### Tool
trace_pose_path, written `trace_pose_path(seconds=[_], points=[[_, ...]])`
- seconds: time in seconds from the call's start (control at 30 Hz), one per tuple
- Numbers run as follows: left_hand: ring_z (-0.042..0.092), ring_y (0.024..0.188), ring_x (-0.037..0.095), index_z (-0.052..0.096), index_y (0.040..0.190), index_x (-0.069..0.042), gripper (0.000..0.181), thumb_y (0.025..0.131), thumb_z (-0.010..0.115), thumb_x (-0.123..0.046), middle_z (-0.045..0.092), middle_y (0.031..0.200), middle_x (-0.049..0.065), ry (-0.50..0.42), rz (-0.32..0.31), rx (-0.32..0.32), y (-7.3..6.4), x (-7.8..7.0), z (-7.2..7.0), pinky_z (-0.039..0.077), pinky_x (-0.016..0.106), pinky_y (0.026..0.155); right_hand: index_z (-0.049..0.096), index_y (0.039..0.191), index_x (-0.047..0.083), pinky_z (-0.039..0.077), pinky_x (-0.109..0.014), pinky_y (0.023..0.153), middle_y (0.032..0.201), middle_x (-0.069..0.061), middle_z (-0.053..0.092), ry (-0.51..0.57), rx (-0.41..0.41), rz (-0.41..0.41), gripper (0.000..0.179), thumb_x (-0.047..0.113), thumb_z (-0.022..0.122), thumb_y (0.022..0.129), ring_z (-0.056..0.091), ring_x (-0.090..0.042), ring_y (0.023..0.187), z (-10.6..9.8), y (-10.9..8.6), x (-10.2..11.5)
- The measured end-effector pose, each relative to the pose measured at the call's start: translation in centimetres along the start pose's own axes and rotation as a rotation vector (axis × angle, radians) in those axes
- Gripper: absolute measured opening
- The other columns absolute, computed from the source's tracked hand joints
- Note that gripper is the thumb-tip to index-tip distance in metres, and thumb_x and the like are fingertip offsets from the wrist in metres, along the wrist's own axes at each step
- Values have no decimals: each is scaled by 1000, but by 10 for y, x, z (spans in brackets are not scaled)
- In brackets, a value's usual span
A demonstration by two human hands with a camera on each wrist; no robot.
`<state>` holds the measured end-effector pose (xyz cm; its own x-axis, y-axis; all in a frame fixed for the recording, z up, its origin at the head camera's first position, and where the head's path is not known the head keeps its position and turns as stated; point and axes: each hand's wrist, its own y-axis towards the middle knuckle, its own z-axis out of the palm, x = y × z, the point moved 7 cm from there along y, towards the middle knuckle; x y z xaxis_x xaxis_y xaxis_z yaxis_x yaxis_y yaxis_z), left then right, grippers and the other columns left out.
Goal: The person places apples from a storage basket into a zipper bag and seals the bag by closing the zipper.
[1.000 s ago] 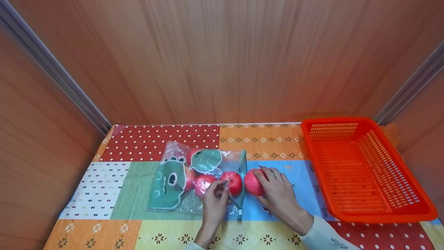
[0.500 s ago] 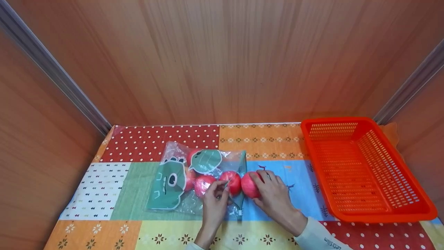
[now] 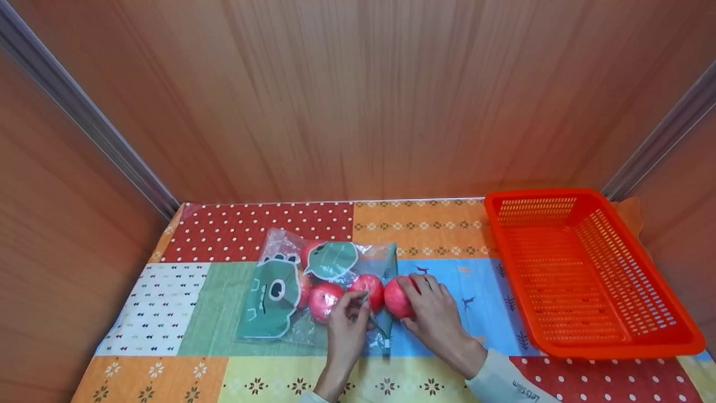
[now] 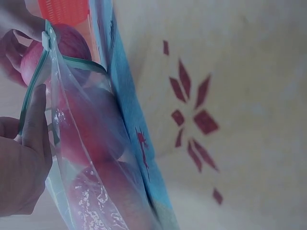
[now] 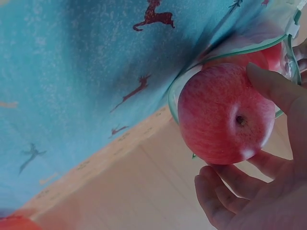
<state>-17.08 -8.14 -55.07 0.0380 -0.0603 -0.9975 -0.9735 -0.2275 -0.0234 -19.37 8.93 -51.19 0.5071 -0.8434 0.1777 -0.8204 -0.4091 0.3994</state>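
A clear zip bag with green cartoon prints lies flat on the cloth, several red apples inside it. My left hand pinches the upper edge of the bag's mouth and lifts it; the left wrist view shows the green zip strip between thumb and fingers. With my right hand I grip a red apple at the mouth, thumb on one side and fingers on the other. In the right wrist view that apple stands in front of the opened mouth, with another apple behind it.
An orange-red plastic basket with slotted walls stands at the right. A patchwork-print cloth covers the table. Wooden panels close off the back and both sides.
My right hand has moved left with its apple into the bag's mouth. The apples in front of it inside the bag have shifted slightly left. My left hand stays in place.
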Motion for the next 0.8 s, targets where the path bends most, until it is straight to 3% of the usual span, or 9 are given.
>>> trace_pose_path(seconds=[0.8], points=[[67,75,21,70,121,-1,24,98,67,3,66,98,11,32,-2,-20,1,-2,1,63,32,61,64,136,12,60,-49,94,128,-11,65,77,-13,8,81,28,103,66,59,-31,121,15,8,13]])
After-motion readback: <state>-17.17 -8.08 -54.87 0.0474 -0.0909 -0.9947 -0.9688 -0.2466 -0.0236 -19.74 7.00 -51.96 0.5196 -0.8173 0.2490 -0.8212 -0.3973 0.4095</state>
